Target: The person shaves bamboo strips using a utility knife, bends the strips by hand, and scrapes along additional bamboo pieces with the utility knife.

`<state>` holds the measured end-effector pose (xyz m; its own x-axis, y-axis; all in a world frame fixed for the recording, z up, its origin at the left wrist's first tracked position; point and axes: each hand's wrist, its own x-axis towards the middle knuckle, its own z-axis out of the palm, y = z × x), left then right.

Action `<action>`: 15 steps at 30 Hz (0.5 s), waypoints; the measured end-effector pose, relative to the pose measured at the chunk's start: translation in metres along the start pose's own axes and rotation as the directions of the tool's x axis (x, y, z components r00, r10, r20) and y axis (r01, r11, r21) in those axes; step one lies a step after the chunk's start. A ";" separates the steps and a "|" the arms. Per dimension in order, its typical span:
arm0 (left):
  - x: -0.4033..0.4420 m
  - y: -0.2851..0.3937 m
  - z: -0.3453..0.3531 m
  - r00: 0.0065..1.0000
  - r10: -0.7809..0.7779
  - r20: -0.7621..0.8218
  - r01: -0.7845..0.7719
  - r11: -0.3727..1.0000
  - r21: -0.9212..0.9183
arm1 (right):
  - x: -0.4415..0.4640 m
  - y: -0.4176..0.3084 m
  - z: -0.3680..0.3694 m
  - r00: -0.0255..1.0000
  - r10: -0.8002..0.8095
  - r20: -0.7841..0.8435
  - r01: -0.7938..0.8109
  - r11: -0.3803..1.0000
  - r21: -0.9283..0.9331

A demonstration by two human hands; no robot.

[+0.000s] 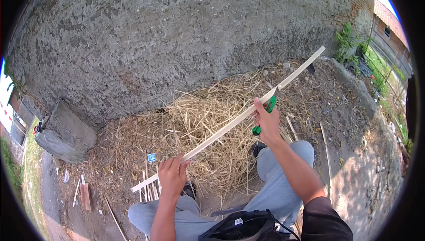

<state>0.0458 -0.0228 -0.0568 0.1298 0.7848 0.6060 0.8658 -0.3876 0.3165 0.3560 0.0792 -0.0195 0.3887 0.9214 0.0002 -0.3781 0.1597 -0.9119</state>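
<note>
A long pale wooden strip (230, 124) runs diagonally from lower left to upper right, above a heap of shavings (221, 152). My left hand (171, 174) is closed round its lower part. My right hand (267, 123) is closed on a green-handled knife (271, 103), whose dark blade touches the strip's edge. The thumb of that hand lies against the strip. Under my left hand several thin strips (150, 188) lie on the ground.
A rough grey wall (177, 33) rises in front. At left stands a concrete block (71, 134). A small blue packet (152, 157) lies on the soil. A black bag (239, 227) is at my lap, and another strip (326, 152) lies at right.
</note>
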 end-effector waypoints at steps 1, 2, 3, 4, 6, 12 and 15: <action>0.000 0.000 0.000 1.000 0.005 -0.009 -0.005 1.000 0.001 | 0.000 0.000 0.000 1.000 -0.001 -0.001 0.001 1.000 0.001; 0.000 0.000 0.000 1.000 0.010 -0.019 -0.010 1.000 0.002 | 0.000 0.001 0.001 0.999 -0.023 0.032 0.023 1.000 -0.006; 0.000 0.000 -0.001 1.000 0.011 -0.019 -0.011 1.000 0.003 | 0.001 0.001 0.001 0.997 -0.045 0.064 0.046 0.999 -0.014; 0.000 0.001 -0.001 1.000 0.012 -0.014 -0.012 1.000 0.004 | 0.001 0.002 0.000 0.997 -0.046 0.064 0.047 0.999 -0.013; 0.000 0.002 -0.002 1.000 0.014 -0.008 -0.014 1.000 0.007 | 0.002 0.004 -0.001 0.994 -0.049 0.095 0.052 0.998 -0.031; -0.005 0.001 0.004 0.995 -0.071 0.070 0.075 0.995 -0.065 | 0.011 -0.001 -0.006 0.998 0.011 0.064 -0.013 0.999 0.031; -0.001 0.008 0.001 0.993 -0.017 0.118 0.014 1.000 0.024 | 0.014 -0.007 -0.009 1.000 0.010 0.023 -0.012 0.997 0.078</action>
<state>0.0526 -0.0262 -0.0553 0.1716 0.8427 0.5103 0.8788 -0.3650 0.3073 0.3715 0.0876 -0.0169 0.3659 0.9307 0.0005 -0.4470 0.1762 -0.8770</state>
